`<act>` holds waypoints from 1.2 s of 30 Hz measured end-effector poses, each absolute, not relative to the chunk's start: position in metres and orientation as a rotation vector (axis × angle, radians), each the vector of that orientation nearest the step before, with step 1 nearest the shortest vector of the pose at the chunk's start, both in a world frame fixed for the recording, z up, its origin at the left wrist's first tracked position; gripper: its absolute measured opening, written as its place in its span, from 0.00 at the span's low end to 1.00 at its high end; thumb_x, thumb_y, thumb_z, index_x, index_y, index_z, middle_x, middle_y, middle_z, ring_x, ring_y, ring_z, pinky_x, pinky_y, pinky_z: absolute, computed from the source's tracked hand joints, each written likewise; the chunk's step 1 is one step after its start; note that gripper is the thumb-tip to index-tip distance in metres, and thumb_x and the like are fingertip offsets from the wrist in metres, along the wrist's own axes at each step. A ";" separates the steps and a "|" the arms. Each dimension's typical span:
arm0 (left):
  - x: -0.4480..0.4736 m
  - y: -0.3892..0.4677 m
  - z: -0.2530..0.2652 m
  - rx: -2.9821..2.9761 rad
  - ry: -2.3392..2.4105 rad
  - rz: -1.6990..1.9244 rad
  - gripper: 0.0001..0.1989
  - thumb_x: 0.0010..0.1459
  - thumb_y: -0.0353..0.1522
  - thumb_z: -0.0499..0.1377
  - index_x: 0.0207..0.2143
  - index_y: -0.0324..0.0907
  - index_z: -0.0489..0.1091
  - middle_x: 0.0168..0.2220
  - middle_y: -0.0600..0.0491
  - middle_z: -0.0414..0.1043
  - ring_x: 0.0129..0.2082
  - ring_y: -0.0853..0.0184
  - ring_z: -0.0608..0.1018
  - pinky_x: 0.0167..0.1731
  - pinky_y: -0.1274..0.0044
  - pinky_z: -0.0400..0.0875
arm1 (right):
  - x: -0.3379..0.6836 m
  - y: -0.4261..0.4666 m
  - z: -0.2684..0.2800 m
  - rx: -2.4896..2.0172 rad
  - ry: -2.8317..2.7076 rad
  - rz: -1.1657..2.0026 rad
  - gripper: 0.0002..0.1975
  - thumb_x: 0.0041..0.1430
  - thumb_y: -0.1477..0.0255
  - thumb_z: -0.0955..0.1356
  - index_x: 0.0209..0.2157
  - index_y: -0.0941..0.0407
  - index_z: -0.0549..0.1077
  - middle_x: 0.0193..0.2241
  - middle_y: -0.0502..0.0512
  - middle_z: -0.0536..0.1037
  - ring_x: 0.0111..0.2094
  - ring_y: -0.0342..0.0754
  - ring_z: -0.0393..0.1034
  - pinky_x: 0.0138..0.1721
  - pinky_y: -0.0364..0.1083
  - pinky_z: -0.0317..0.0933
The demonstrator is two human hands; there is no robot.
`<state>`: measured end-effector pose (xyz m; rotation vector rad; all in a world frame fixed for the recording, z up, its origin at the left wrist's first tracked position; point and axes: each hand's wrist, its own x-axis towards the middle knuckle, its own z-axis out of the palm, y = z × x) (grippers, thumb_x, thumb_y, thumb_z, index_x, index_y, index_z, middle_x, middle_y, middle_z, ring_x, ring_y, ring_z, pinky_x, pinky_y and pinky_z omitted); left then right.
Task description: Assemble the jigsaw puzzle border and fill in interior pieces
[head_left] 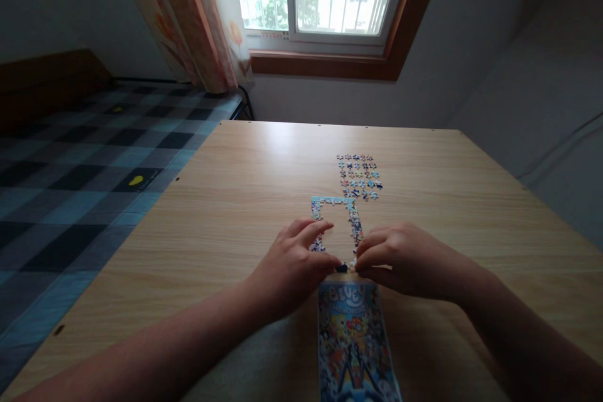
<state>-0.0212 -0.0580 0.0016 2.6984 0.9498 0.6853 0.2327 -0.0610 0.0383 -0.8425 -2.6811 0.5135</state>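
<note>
A jigsaw puzzle border [357, 226], joined into an upright rectangle with bare wood inside, lies on the table in front of me. My left hand [296, 257] rests over its left side with thumb and fingers apart. The thumb tip is at a dark blue puzzle piece [341, 268] on the bottom edge. At the bottom right corner, my right hand [393, 257] has its fingertips pinched on a small pale puzzle piece [352, 267]. My hands cover part of the left side and the lower right corner. Just below lies a colourful picture sheet [353, 339] with the word "BLUEY".
Loose puzzle pieces [358, 174] are laid out in rows beyond the border, towards the right. The wooden table [226, 188] has a bed with a checked cover [85, 201] along its left. A window [330, 0] and a curtain [198, 19] are behind it.
</note>
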 end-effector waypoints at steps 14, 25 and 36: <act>-0.021 -0.057 0.003 2.725 0.938 0.591 0.08 0.62 0.33 0.63 0.40 0.55 0.82 0.61 0.48 0.68 0.59 0.51 0.68 0.56 0.52 0.67 | 0.230 -0.060 0.031 -0.856 -2.724 0.499 0.07 0.63 0.75 0.70 0.34 0.51 0.81 0.32 0.49 0.82 0.32 0.43 0.74 0.33 0.44 0.62; -0.020 -0.057 0.003 2.722 0.950 0.617 0.08 0.63 0.34 0.61 0.39 0.54 0.82 0.60 0.47 0.69 0.58 0.51 0.69 0.55 0.53 0.69 | 0.240 -0.056 0.045 -0.952 -2.679 0.518 0.06 0.63 0.73 0.70 0.36 0.52 0.81 0.35 0.50 0.82 0.35 0.43 0.75 0.36 0.44 0.62; -0.019 -0.060 0.004 2.794 0.855 0.659 0.12 0.62 0.34 0.62 0.47 0.55 0.79 0.61 0.46 0.67 0.59 0.49 0.69 0.54 0.51 0.68 | 0.248 -0.072 0.052 -0.942 -2.765 0.428 0.08 0.66 0.73 0.68 0.37 0.50 0.80 0.34 0.48 0.81 0.32 0.43 0.73 0.32 0.44 0.60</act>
